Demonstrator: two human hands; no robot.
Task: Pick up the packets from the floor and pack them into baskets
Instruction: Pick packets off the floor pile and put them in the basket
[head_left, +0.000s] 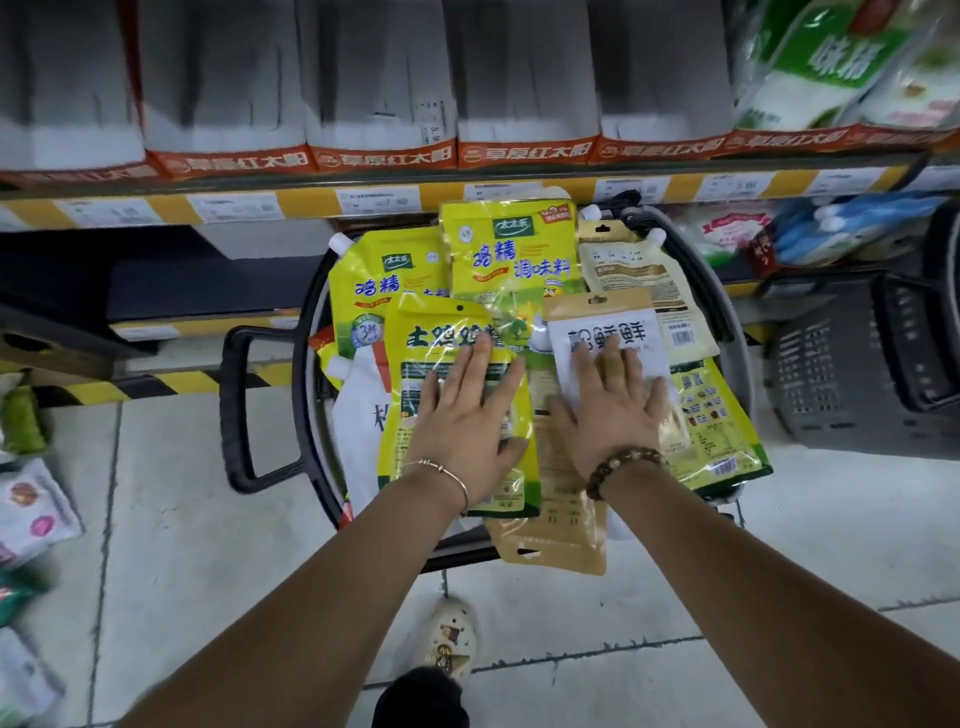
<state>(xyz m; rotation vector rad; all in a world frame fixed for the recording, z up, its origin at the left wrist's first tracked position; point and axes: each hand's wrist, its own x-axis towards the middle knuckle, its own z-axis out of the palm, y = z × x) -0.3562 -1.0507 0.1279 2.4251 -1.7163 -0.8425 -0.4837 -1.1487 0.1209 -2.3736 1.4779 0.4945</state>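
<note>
A black basket (306, 374) on the tiled floor is piled with several yellow, white and tan packets. My left hand (467, 410) lies flat, fingers spread, on a yellow packet (441, 332) at the front of the pile. My right hand (608, 405) presses flat on a tan-and-white packet (602, 322) beside it. Behind them lie two more yellow packets, one upright (509, 249) and one with a spout (374, 280). Another tan packet (550, 535) sticks out over the basket's near rim. More packets (26, 514) lie on the floor at the far left.
A second dark basket (852, 374) stands on the right. The basket's black handle (239, 410) juts out left. Shelves with orange-fronted boxes (384, 156) rise behind. My shoe (449, 639) is on the tiles below.
</note>
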